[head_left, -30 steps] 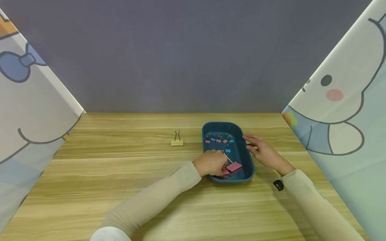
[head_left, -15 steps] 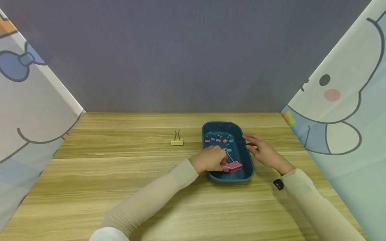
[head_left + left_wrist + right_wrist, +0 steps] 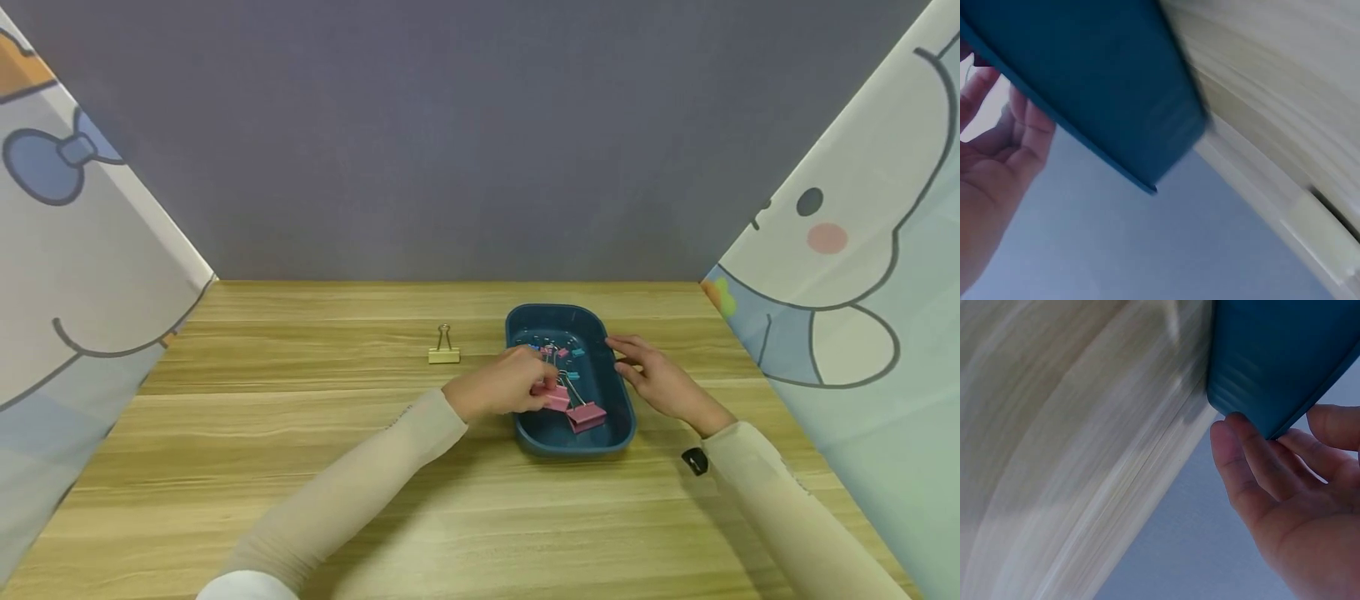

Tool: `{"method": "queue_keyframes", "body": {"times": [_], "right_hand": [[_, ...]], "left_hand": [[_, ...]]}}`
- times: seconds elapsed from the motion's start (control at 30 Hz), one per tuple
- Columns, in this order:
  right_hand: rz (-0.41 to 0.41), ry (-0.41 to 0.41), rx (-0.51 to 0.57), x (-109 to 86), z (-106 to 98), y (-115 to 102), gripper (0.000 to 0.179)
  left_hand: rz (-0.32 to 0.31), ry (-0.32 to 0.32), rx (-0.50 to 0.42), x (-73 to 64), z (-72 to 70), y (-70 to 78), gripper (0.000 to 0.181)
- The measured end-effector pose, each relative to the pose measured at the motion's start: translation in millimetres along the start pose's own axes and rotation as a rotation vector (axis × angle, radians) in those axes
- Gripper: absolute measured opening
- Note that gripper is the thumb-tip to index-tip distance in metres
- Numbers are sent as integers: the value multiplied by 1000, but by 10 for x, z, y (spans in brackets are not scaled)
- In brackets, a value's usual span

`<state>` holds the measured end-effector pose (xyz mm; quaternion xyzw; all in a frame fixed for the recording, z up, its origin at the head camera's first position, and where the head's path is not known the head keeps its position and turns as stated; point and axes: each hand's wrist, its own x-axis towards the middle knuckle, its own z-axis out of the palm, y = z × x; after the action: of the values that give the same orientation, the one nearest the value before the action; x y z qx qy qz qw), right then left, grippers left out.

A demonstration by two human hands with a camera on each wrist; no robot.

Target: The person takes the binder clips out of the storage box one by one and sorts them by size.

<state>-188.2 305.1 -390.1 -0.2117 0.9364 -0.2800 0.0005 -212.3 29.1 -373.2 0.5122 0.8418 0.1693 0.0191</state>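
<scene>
In the head view my left hand (image 3: 512, 383) is over the near-left part of a dark blue tray (image 3: 609, 421), pinching a pink binder clip (image 3: 557, 398) with its fingers. Another large pink binder clip (image 3: 587, 417) lies on the tray floor just right of it, wire handles pointing away. Fairly straight fingers of my right hand (image 3: 663, 383) touch the tray's right side. The right wrist view shows that hand (image 3: 1310, 506) at the tray's outer wall (image 3: 1272, 362). In the left wrist view the tray wall (image 3: 1097, 81) hides what my left hand (image 3: 1004, 159) holds.
Several small binder clips, among them a teal one (image 3: 577, 353), lie toward the tray's far end. A yellow binder clip (image 3: 444, 357) rests on the wooden table (image 3: 300, 375) left of the tray. A grey panel (image 3: 450, 150) stands along the table's back.
My left hand has risen and moved left and away from me, carrying one pink binder clip apart from the other. The right hand has stayed at the tray's side.
</scene>
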Motion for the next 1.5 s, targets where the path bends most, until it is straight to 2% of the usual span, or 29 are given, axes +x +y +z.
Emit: {"method": "queue_keyframes", "body": {"times": [0.27, 0.53, 0.77, 1.1, 1.33, 1.5], "right_hand": [[28, -2, 17, -32, -8, 16, 43], [40, -4, 12, -48, 5, 14, 43], [39, -7, 5, -35, 17, 18, 43], [43, -7, 1, -26, 19, 2, 43], [32, -1, -7, -21, 8, -19, 43], [32, -2, -11, -6, 8, -35, 43]], "left_hand": [[-10, 34, -5, -149, -128, -90, 11], [-2, 91, -2, -274, -187, -200, 11], [-4, 156, -31, -493, -194, -384, 12], [-85, 165, -30, -830, -253, -630, 10], [-112, 194, -15, -1005, -310, -795, 10], [-158, 180, -11, -1182, -351, -907, 10]]}}
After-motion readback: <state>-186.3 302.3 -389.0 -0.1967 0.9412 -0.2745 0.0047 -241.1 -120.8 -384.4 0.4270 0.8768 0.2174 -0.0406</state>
